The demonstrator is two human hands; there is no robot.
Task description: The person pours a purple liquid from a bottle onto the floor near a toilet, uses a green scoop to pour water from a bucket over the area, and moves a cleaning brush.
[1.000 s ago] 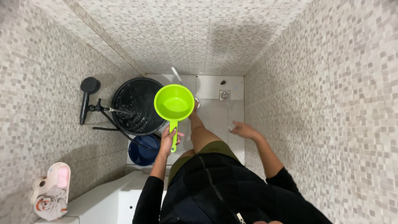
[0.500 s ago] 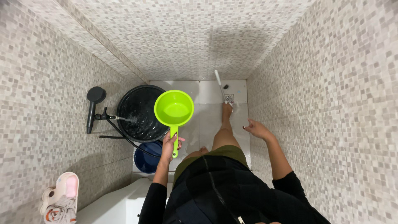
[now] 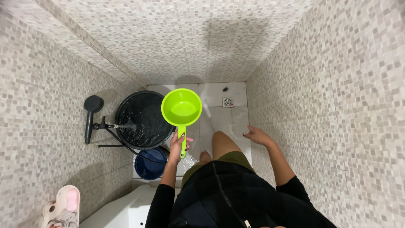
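The left hand (image 3: 177, 146) is gripping the handle of a lime green plastic dipper (image 3: 182, 107), fingers clamped round the handle near its lower end. The dipper's bowl is sitting level, open side up, out in front of the person, just right of a big black water barrel (image 3: 141, 115) and overlapping its right rim in this view. Whether there is water in the dipper cannot be told.

The right hand (image 3: 256, 135) is hanging free out to the right, holding nothing, fingers spread loosely apart, close to the right tiled wall (image 3: 337, 105).

The barrel is standing at the far left of the floor and is filling: a thin stream is running into it from a black tap (image 3: 103, 125) on the left wall. A black shower head (image 3: 91, 110) is hanging on that wall just left of the tap, with a black hose (image 3: 122, 143) trailing down past the near side of the barrel. A smaller dark blue bucket (image 3: 147, 165) is sitting on the floor just near of the barrel, below the left hand.

The floor (image 3: 236, 122) is looking wet, with a small square drain (image 3: 228, 101) at the far right corner. The person's bare leg (image 3: 221, 145) is showing between the two hands. At the near left, a white toilet tank (image 3: 126, 207) is showing, and a pink and white holder (image 3: 63, 207) is hanging on the left wall.
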